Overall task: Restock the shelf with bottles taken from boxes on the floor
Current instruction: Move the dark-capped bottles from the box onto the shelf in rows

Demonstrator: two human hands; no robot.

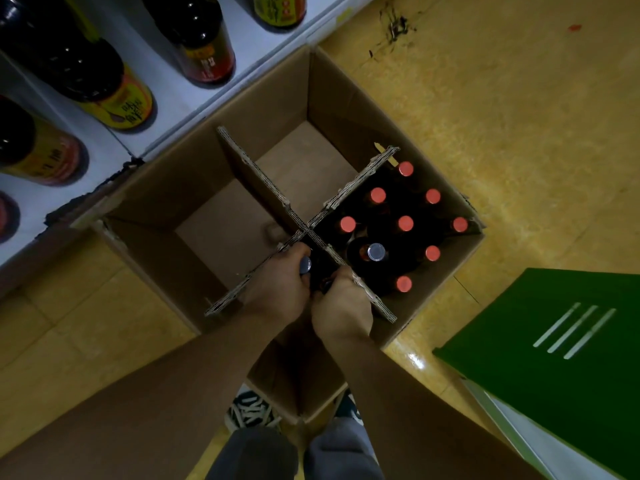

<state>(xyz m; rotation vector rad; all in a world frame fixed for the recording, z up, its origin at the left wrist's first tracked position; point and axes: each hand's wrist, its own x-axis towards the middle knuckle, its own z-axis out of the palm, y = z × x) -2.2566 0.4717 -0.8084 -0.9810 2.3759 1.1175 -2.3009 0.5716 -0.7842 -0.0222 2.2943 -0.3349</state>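
Observation:
An open cardboard box (349,109) stands on the floor below me, split into four cells by a cross divider (304,230). The right cell holds several dark bottles with red caps (405,223) and one with a silver cap (376,252). Both far cells show bare cardboard. In the near cell, my left hand (277,289) is closed around a dark bottle with a bluish cap (305,265). My right hand (341,304) grips another dark bottle neck (325,284) beside it, mostly hidden by the fingers.
A white shelf (166,88) at the upper left carries several large dark bottles with yellow and red labels (117,102). A green panel (554,341) stands at the lower right. The box's near flap (294,382) hangs over my shoes on the yellow floor.

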